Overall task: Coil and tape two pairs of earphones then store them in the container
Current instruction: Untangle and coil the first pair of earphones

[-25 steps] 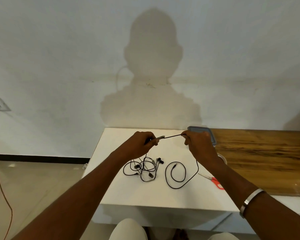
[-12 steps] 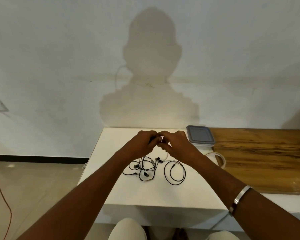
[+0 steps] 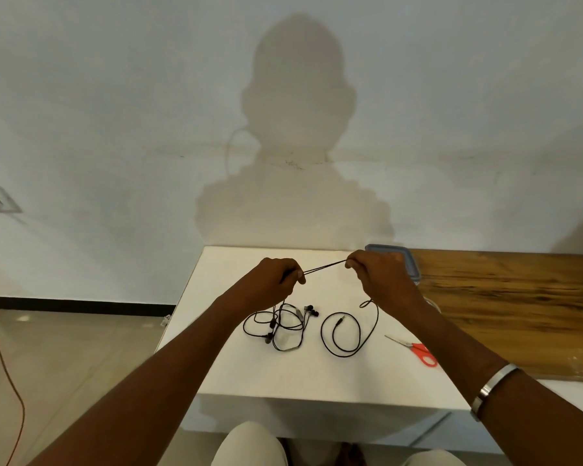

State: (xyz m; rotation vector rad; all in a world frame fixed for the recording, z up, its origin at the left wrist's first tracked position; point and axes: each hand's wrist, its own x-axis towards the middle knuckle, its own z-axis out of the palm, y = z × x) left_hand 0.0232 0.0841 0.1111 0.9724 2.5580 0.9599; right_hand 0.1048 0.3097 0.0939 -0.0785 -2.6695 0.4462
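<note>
- Earphone cable (image 3: 324, 266) is held taut at frame centre, above the white table (image 3: 317, 371); its slack loop and plug are seen lower right of centre.
- Left hand (image 3: 276, 280) is clenched on one end of the span; right hand (image 3: 381, 277) pinches the other.
- Cable is judged light, limp, tangle-prone; a grip on the cord, not the buds, is advised.
- Second pair (image 3: 280, 326) lies tangled below the left hand.
- Container (image 3: 413, 264) sits behind the right hand.
</note>
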